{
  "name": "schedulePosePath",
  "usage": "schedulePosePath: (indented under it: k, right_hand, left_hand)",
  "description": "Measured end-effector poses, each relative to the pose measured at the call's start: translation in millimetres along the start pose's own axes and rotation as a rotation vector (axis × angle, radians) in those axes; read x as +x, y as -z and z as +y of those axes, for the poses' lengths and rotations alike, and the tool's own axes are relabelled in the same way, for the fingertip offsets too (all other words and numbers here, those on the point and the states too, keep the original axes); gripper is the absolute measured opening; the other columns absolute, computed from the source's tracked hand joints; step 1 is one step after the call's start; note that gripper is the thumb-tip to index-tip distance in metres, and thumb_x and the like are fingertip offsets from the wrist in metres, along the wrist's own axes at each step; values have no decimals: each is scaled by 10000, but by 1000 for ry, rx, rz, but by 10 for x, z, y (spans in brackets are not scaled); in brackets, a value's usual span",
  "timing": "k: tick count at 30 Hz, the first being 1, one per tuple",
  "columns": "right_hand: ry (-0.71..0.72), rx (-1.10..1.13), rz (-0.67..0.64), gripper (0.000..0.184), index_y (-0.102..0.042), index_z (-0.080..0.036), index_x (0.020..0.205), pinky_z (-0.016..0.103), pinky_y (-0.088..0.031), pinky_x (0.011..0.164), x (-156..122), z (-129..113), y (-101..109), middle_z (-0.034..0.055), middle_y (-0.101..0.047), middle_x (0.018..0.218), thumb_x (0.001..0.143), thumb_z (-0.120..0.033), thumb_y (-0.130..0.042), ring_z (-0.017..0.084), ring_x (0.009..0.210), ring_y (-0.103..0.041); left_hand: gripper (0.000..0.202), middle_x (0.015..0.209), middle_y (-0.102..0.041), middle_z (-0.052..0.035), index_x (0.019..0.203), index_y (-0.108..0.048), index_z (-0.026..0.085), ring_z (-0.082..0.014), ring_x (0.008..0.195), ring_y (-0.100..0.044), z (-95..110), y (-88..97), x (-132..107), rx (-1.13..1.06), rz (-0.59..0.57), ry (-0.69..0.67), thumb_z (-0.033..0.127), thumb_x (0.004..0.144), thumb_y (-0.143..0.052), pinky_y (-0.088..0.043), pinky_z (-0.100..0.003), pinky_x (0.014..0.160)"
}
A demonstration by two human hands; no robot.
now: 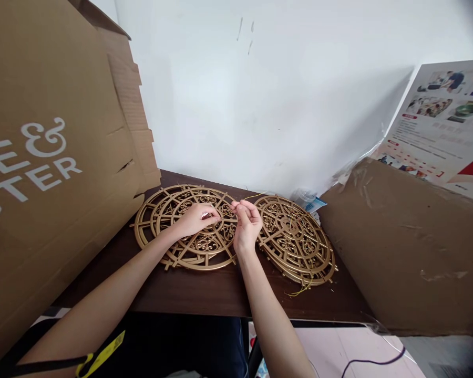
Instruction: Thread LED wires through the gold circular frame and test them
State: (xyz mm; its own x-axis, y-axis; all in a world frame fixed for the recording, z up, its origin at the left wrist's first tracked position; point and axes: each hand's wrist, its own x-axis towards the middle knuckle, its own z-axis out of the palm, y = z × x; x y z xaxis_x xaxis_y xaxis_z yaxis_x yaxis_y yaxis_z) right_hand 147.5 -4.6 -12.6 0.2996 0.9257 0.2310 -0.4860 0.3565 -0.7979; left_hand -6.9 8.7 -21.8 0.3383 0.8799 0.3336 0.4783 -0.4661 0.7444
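Two round gold openwork discs lie side by side on a dark wooden table (205, 291). The left disc (169, 210) lies flat; the right disc (299, 241) overlaps its edge. My left hand (195, 220) rests on the left disc with its fingers pinched together. My right hand (246, 223) is between the discs, fingers pinched on a thin yellow wire (254, 197) that runs between both hands and arcs toward the wall. What the left fingers hold is too small to name for sure; it looks like the same wire.
A large cardboard box (51, 157) with white lettering stands at the left. Another cardboard box (410, 247) crowds the right side, with a printed poster (445, 126) above it. A white wall is behind. A loose yellow wire end (301, 290) lies near the table's front edge.
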Motion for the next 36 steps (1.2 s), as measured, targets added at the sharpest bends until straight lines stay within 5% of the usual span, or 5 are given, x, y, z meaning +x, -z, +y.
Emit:
schedulePosePath:
  k: [9,15,23,29,36]
  right_hand:
    - [-141,41,102,581,-571,-139,1185,218,-466,612,96,38,79,40,-763,842,653,-240,-778,111,721,-661]
    - [-283,134,-5,403,-658,-154,1061,204,-490,603,159,81,147,12,-748,805,678,-219,-762,80,653,-633]
    - [-333,-42,-240,279,-728,-159,905,242,-525,634,65,127,92,21,-750,757,653,-260,-792,97,601,-613]
    - [-277,-164,-192,250,-715,-166,859,264,-522,646,72,158,105,16,-732,715,657,-304,-767,110,599,-603]
    - [-170,-440,-403,252,-700,-166,887,292,-532,697,-4,205,86,31,-729,749,745,-374,-704,162,692,-668]
  left_hand:
    - [249,838,-704,-52,836,-758,181,-173,718,-611,39,23,-17,39,-35,37,372,853,-599,-446,-289,709]
    - [243,812,-701,-45,832,-760,180,-159,651,-587,49,14,-21,65,-11,38,372,845,-611,-434,-286,676]
    - [352,1051,-731,-92,1090,-725,170,-205,904,-656,71,14,-9,-185,141,59,400,854,-600,-500,-290,754]
    - [364,945,-726,-87,1064,-743,166,-90,532,-524,88,-17,-28,-302,219,160,422,879,-562,-409,-215,483]
    - [336,803,-697,-62,940,-761,157,-84,514,-473,99,-31,-31,-363,270,207,444,807,-649,-354,-205,443]
